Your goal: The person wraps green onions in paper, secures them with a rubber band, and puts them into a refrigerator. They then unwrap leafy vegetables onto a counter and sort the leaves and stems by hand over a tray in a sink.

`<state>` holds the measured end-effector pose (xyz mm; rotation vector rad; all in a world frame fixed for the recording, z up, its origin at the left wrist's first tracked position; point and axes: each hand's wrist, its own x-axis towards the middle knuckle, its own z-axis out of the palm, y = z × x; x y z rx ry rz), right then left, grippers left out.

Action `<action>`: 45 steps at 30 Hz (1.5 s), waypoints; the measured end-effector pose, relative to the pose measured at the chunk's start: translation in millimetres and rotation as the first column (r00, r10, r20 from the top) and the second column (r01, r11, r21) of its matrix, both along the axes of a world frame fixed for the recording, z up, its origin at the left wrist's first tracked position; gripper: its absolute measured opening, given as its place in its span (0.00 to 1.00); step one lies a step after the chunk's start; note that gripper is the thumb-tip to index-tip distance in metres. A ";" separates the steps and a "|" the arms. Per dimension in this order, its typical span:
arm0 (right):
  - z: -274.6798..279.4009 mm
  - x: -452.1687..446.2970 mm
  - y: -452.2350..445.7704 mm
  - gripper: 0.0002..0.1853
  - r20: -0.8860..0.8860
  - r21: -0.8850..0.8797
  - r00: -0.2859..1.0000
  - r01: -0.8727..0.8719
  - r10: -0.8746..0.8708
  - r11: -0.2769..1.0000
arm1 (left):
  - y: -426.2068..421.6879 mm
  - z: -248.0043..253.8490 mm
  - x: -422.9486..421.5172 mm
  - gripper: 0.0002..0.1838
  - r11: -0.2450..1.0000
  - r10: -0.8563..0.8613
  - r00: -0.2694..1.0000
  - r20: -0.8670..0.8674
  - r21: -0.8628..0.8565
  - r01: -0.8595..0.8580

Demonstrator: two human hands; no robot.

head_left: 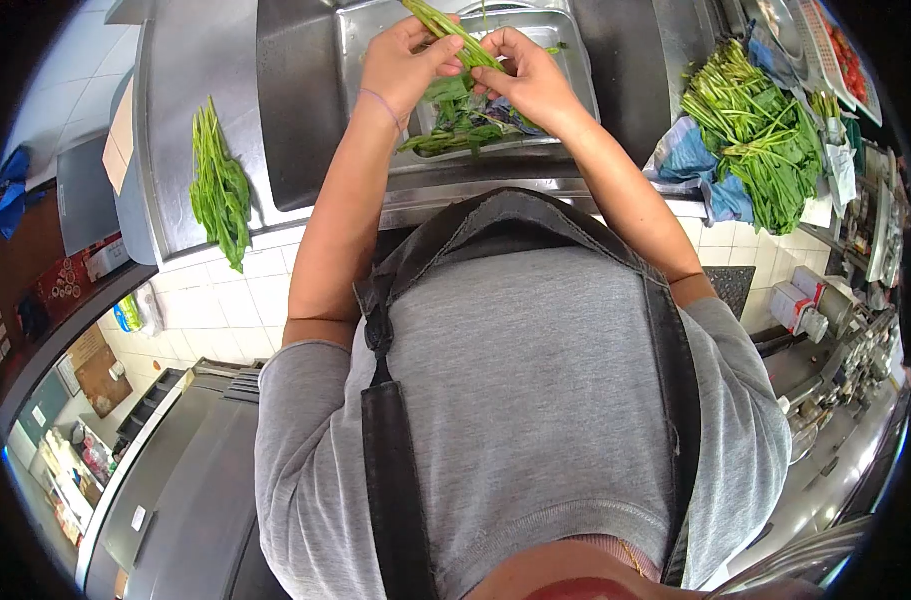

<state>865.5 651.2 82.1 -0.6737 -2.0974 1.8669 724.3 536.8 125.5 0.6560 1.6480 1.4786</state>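
A bunch of green stems (438,22) is held at a slant between my two hands, over a metal tray (577,75) in the sink. My left hand (403,68) has its fingers wrapped round the stems. Close by on the right, my right hand (525,78) pinches the lower part of the same bunch. Loose leaves and stem pieces (460,122) lie in the tray below. A small bunch of leafy greens (218,185) rests on the steel counter (175,105) to the left. To the right, a large pile of greens (760,140) sits on blue and white wrapping (687,157).
The sink's front rim (445,205) runs just in front of my body. At the upper right stands a white basket (823,45) with red items in it. Shelving with kitchenware (855,350) is at the far right, and a dark cabinet (190,490) at the lower left.
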 end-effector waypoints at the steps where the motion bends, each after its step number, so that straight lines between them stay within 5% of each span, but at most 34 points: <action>1: 4.1 1.4 -2.8 0.13 -0.003 -0.006 1.000 0.024 -0.024 1.000 | 1.3 0.2 0.7 0.15 1.000 -0.018 1.000 -0.013 0.000 0.018; 5: 19.3 7.3 -2.5 0.12 0.054 0.093 0.998 0.014 -0.019 0.996 | 3.1 -5.1 -1.4 0.16 0.992 -0.126 0.989 -0.072 0.001 0.126; 8: 21.9 11.0 0.0 0.12 0.100 0.184 0.995 -0.005 -0.014 0.983 | 2.3 2.7 2.1 0.18 0.999 -0.050 0.998 -0.049 0.000 0.050; 23: 31.6 22.2 13.1 0.13 -0.034 -0.149 0.997 -0.068 0.064 0.987 | 9.1 23.9 -5.3 0.14 0.991 -0.123 0.978 -0.166 -0.078 0.112; 26: 30.7 27.6 21.0 0.14 0.047 -0.045 0.997 -0.052 0.054 0.998 | 12.7 30.0 -14.8 0.15 0.989 -0.150 0.912 -0.382 -0.065 0.136; 32: 43.3 44.5 41.5 0.14 0.086 0.077 0.993 -0.085 0.078 0.993 | 20.5 33.7 -33.1 0.15 0.963 -0.267 0.865 -0.425 -0.133 0.233; 36: 43.8 57.5 52.8 0.14 0.036 -0.010 0.999 0.014 -0.014 1.000 | 23.9 34.8 -43.0 0.15 0.977 -0.209 0.938 -0.277 -0.015 0.213; 40: 53.0 56.4 58.0 0.16 -0.135 -0.426 0.985 0.036 -0.103 0.904 | 31.2 52.4 -28.6 0.15 0.966 -0.211 0.974 -0.085 0.134 0.221; 44: 54.4 38.2 58.9 0.18 -0.176 -0.469 0.982 -0.021 -0.070 0.883 | 53.5 44.3 -0.8 0.17 0.968 -0.245 0.957 -0.153 0.019 0.251; 45: 56.4 33.2 55.2 0.18 -0.197 -0.468 0.978 -0.034 -0.067 0.883 | 59.8 46.9 14.9 0.11 0.959 -0.211 0.978 -0.003 0.194 0.207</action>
